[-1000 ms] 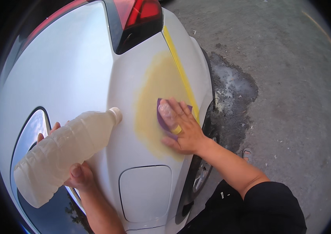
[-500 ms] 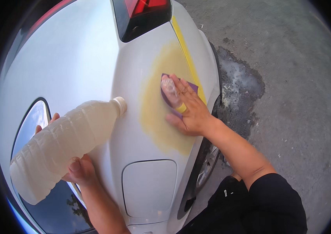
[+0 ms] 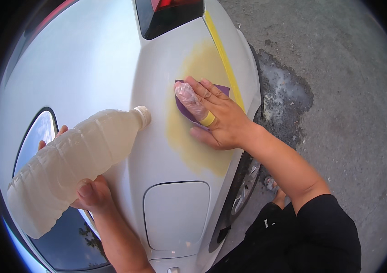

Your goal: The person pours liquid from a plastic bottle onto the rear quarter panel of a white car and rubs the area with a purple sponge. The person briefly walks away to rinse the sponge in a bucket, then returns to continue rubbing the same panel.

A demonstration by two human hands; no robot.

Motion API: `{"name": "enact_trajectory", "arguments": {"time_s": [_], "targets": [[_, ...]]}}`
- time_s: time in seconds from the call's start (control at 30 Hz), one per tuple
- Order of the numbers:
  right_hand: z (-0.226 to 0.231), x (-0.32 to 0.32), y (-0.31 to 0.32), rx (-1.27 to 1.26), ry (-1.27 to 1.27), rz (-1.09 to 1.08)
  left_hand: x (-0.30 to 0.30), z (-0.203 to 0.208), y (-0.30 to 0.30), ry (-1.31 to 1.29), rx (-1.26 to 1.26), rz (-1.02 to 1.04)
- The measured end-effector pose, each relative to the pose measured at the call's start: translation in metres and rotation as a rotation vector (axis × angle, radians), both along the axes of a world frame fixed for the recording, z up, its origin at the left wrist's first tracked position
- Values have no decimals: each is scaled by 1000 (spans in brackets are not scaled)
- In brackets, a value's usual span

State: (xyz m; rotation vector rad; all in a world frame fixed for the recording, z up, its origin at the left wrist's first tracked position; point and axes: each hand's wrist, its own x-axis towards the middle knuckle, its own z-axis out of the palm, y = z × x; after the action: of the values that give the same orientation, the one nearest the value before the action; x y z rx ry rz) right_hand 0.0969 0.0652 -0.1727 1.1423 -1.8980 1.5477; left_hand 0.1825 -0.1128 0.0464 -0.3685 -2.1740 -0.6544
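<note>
My left hand (image 3: 92,193) is closed around a large, cloudy plastic bottle (image 3: 77,157), tilted with its white cap (image 3: 144,116) toward the car panel. Some fingers show beyond the bottle's far side; the rest are hidden behind it. With fingers stretched out, my right hand (image 3: 223,113) holds a sheet of purple sandpaper (image 3: 184,109) against the panel. The index finger has a clear plastic cover, fastened by a yellow band (image 3: 208,119). Around the sandpaper spreads a dull yellowish patch (image 3: 191,148) on the white car (image 3: 157,82).
Yellow tape (image 3: 223,52) runs along the panel edge right of the patch. The tail light (image 3: 170,18) is above, a fuel flap (image 3: 176,218) below. A wheel (image 3: 246,184) and a wet, whitish stain (image 3: 284,91) on the grey pavement (image 3: 353,118) lie right.
My right hand and the sandpaper have slid leftward and slightly up across the yellowish patch. The left hand still grips the bottle, and the view has shifted slightly.
</note>
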Motion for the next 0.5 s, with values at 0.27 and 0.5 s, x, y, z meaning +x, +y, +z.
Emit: {"name": "enact_trajectory", "arguments": {"time_s": [0.27,0.5], "targets": [[-24,62,13,110,236,290,-4,0,11,-20,44,11],[31,-7,-7,-51,72,12,-7,9,8,-79,67,-41]]}}
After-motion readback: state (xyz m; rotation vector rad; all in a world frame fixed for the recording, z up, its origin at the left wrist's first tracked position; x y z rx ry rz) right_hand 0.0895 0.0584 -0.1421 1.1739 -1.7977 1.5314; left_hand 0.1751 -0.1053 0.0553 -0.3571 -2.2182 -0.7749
